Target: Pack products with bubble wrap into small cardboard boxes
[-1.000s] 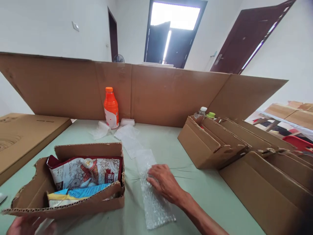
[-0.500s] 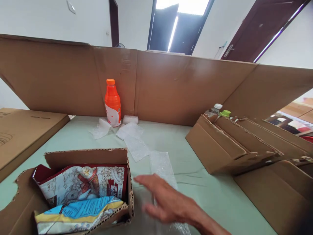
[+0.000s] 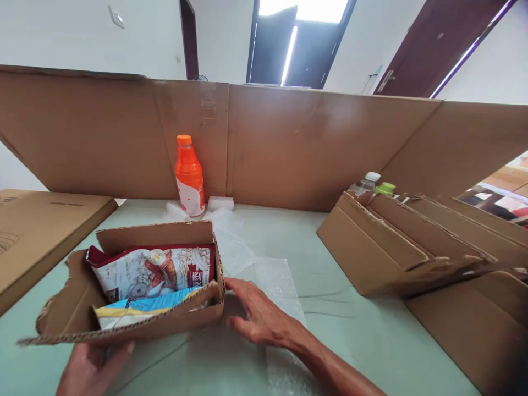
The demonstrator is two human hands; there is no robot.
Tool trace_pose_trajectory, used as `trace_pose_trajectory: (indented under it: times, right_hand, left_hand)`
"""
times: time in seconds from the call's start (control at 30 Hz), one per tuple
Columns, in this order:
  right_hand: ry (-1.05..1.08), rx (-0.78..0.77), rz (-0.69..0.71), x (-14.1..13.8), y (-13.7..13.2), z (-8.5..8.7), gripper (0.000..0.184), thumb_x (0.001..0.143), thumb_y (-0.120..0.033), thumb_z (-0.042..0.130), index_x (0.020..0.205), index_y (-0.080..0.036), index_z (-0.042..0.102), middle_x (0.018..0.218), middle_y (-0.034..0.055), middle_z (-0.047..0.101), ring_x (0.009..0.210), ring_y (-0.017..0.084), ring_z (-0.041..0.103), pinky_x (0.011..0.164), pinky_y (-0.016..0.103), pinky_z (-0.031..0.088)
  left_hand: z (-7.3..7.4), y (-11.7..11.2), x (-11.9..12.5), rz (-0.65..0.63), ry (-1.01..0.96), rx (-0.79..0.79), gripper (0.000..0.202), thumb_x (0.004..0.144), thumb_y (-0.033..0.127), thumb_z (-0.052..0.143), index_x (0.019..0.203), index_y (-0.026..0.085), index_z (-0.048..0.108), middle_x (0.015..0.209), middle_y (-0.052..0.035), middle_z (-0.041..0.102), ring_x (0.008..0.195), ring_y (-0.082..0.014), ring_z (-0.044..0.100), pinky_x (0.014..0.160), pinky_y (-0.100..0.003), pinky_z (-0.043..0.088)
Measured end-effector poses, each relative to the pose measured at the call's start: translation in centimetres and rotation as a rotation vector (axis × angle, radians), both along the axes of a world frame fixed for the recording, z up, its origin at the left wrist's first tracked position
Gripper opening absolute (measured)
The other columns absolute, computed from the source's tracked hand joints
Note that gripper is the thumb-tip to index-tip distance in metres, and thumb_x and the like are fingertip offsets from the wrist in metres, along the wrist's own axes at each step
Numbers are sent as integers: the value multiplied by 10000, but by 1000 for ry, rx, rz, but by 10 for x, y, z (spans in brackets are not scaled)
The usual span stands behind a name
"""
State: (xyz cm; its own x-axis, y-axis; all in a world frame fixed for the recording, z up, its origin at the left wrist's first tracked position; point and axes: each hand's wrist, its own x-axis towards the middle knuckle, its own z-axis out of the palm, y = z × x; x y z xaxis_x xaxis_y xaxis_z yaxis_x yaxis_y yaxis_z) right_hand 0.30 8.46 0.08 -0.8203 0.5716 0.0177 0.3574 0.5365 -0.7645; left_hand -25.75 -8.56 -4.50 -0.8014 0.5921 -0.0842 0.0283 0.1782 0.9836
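An open cardboard box (image 3: 70, 316) sits tilted on the green table, with a red-and-white snack bag (image 3: 154, 270) and a blue-and-yellow bag (image 3: 140, 307) inside. My left hand (image 3: 91, 367) is under the box's front flap at the bottom edge of the view; its fingers are partly hidden. My right hand (image 3: 256, 316) lies with fingers stretched out against the box's right side, resting on a strip of bubble wrap (image 3: 277, 286).
An orange bottle (image 3: 188, 176) stands at the back against a tall cardboard wall (image 3: 289, 143), with bubble wrap pieces (image 3: 220, 204) beside it. Flattened cardboard boxes (image 3: 391, 247) are stacked at the right, with two bottle caps (image 3: 379, 182) behind. A flat carton (image 3: 37, 225) lies at the left.
My right hand left the middle of the bubble wrap strip and moved left to the box's side. The box has shifted farther onto the table and my left hand has come into view under it.
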Motion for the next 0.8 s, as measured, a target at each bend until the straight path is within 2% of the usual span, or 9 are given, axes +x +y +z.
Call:
trace_pose_trajectory:
  times: [0.07, 0.2, 0.33, 0.4, 0.47, 0.53, 0.63, 0.73, 0.8]
  right_hand:
    - [25, 62, -87, 11, 10, -11, 630, 817, -273, 623, 1431, -222, 490, 1445, 122, 555, 1272, 301, 543, 1055, 488, 424]
    - [-53, 337, -241, 15, 53, -19, 385, 888, -197, 544, 1259, -235, 636, 1313, 82, 667, 1223, 234, 598, 1059, 437, 441]
    - [-194, 490, -297, -14, 110, -23, 435, 859, -126, 550, 1277, -213, 629, 1341, 98, 646, 1248, 240, 570, 1078, 429, 411]
    - [-225, 507, -307, -36, 132, -26, 471, 836, -118, 583, 1297, -202, 618, 1394, 123, 602, 1257, 267, 549, 1065, 438, 405]
    - [-260, 516, -321, -57, 148, -29, 424, 829, -122, 604, 1243, -198, 654, 1395, 137, 597, 1233, 287, 557, 1030, 433, 415]
    - [-284, 517, -332, -69, 157, -30, 300, 849, -136, 596, 1117, -201, 713, 1338, 128, 639, 1190, 290, 582, 991, 417, 427]
    - [-296, 525, -360, -69, 161, -25, 198, 897, -186, 565, 963, -211, 750, 1255, 100, 689, 1153, 269, 606, 960, 382, 431]
    - [-288, 552, -420, -58, 157, -11, 216, 925, -209, 536, 951, -222, 750, 1247, 76, 696, 1156, 237, 608, 963, 350, 423]
    - [-277, 573, -472, -54, 156, 1, 225, 928, -204, 525, 971, -220, 745, 1220, 68, 709, 1136, 225, 617, 958, 334, 422]
  left_hand:
    - [-6, 1, -2, 11, -37, 9, 958, 460, 747, 827, 1231, 250, 552, 1009, -19, 714, 1229, -351, 591, 1152, -521, 383]
    - [-22, -3, -11, 47, -52, 16, 945, 420, 713, 863, 1213, 298, 561, 909, 19, 726, 1172, -342, 634, 1100, -523, 450]
    - [-37, -5, -18, 114, -66, -39, 947, 380, 760, 839, 1172, 318, 566, 969, 19, 732, 1157, -372, 641, 1098, -589, 425]
    - [-40, -5, -19, 136, -51, -58, 910, 433, 756, 828, 1176, 311, 547, 1052, 3, 718, 1227, -383, 596, 1111, -605, 402]
    - [-42, -6, -19, 116, -27, -60, 855, 504, 718, 825, 1186, 289, 539, 1148, -28, 693, 1297, -389, 538, 1138, -607, 359]
    - [-44, -8, -23, 79, -17, -46, 823, 564, 652, 827, 1230, 272, 527, 1239, -66, 657, 1341, -393, 495, 1159, -614, 309]
    - [-51, -12, -34, 51, -38, -28, 869, 578, 574, 839, 1312, 269, 491, 1301, -99, 619, 1335, -395, 499, 1157, -636, 292]
    - [-55, -12, -40, 21, -78, -13, 885, 557, 543, 853, 1322, 279, 495, 1299, -97, 617, 1308, -392, 523, 1154, -629, 314]
    - [-50, -8, -37, -4, -76, 22, 846, 585, 514, 843, 1326, 300, 495, 1312, -79, 608, 1331, -384, 502, 1164, -610, 317]
